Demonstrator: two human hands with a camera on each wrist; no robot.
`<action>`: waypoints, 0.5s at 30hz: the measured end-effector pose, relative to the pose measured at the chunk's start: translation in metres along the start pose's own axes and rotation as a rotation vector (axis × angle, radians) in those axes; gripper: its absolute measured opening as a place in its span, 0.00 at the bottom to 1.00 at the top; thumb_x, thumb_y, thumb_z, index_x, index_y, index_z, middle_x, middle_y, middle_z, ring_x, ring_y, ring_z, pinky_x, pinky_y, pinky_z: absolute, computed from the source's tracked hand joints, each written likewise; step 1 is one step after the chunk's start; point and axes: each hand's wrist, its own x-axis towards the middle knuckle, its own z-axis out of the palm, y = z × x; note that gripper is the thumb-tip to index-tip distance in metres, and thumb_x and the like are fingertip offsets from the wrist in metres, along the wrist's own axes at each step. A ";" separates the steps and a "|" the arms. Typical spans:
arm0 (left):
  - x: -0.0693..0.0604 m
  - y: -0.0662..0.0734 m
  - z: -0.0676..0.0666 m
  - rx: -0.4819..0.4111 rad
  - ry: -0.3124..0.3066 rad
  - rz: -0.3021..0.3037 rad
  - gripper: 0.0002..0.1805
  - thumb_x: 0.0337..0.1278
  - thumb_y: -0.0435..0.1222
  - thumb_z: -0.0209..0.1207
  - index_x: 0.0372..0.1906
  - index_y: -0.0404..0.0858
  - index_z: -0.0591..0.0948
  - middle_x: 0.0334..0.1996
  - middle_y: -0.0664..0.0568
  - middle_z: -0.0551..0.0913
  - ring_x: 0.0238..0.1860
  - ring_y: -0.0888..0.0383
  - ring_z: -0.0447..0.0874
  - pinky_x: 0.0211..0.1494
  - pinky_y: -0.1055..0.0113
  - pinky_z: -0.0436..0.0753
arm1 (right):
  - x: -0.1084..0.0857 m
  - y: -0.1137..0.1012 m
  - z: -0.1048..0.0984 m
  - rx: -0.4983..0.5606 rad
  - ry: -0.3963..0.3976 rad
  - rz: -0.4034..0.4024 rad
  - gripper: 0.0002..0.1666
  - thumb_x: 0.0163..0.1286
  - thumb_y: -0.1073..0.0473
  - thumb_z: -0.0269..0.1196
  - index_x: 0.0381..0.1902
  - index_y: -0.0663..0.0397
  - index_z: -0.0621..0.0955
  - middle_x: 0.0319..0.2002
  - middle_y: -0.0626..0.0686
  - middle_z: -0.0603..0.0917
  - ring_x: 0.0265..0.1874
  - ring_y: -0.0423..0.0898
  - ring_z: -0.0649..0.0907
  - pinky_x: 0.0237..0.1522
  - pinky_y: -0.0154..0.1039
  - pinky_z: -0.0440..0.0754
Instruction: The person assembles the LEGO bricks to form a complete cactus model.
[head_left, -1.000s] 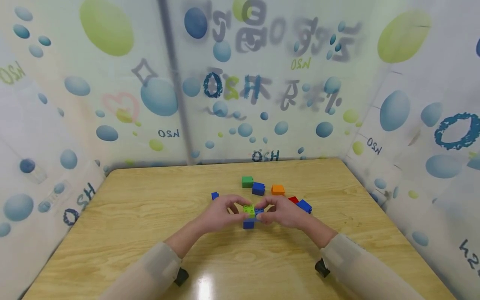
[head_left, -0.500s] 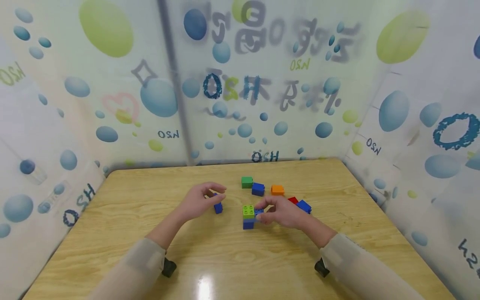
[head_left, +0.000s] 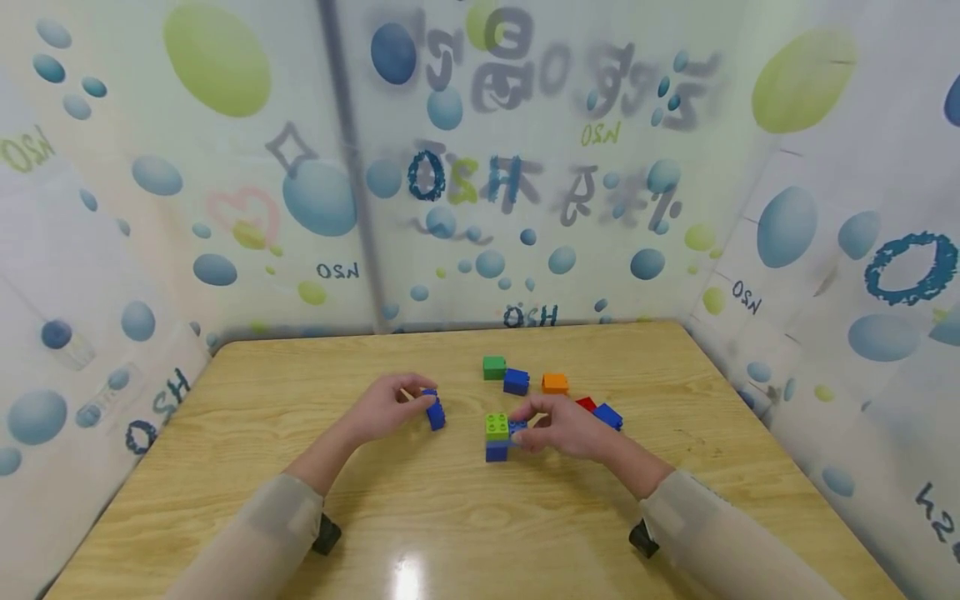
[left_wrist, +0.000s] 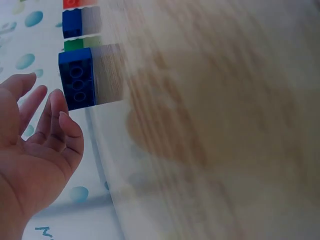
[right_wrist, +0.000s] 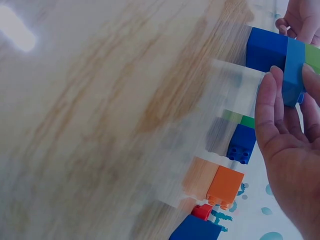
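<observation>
In the head view my right hand [head_left: 558,427] pinches the overhanging end of a lighter blue brick [right_wrist: 293,72] between thumb and fingers. That brick lies across a dark blue brick [head_left: 497,452], and a lime green brick [head_left: 497,426] sits on top of it. My left hand [head_left: 386,408] is at a long blue brick [head_left: 436,412] left of the stack. In the left wrist view, its fingers are loosely bent beside that brick [left_wrist: 76,79], whose hollow underside shows; a firm hold is not visible.
Behind the stack lie a green brick [head_left: 494,367], a blue brick [head_left: 516,382] and an orange brick [head_left: 555,383]. A red brick [head_left: 586,404] and another blue brick [head_left: 608,417] lie beyond my right hand. Patterned curtains border the wooden table [head_left: 465,533].
My left hand has let go of the lime green brick and moved left to the long blue brick. The right hand keeps its pinch on the lighter blue brick.
</observation>
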 end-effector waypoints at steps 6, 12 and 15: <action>0.001 0.003 0.003 0.016 -0.034 -0.008 0.18 0.81 0.42 0.63 0.64 0.38 0.87 0.45 0.47 0.85 0.35 0.55 0.81 0.38 0.64 0.83 | 0.000 0.000 0.000 0.007 -0.004 -0.003 0.20 0.77 0.56 0.73 0.60 0.59 0.83 0.55 0.55 0.86 0.44 0.47 0.90 0.52 0.43 0.93; 0.002 0.003 0.004 0.054 -0.046 0.005 0.18 0.81 0.43 0.62 0.64 0.38 0.88 0.45 0.48 0.86 0.40 0.56 0.80 0.43 0.63 0.83 | 0.000 0.000 0.001 0.003 0.002 -0.002 0.19 0.78 0.56 0.72 0.60 0.59 0.84 0.55 0.55 0.86 0.43 0.47 0.90 0.51 0.43 0.93; 0.003 0.001 0.004 0.069 -0.052 0.003 0.18 0.81 0.44 0.62 0.64 0.39 0.88 0.47 0.48 0.87 0.43 0.55 0.80 0.45 0.62 0.83 | -0.001 -0.001 0.001 0.001 0.002 -0.006 0.20 0.78 0.56 0.72 0.60 0.60 0.83 0.55 0.55 0.86 0.43 0.47 0.90 0.51 0.43 0.93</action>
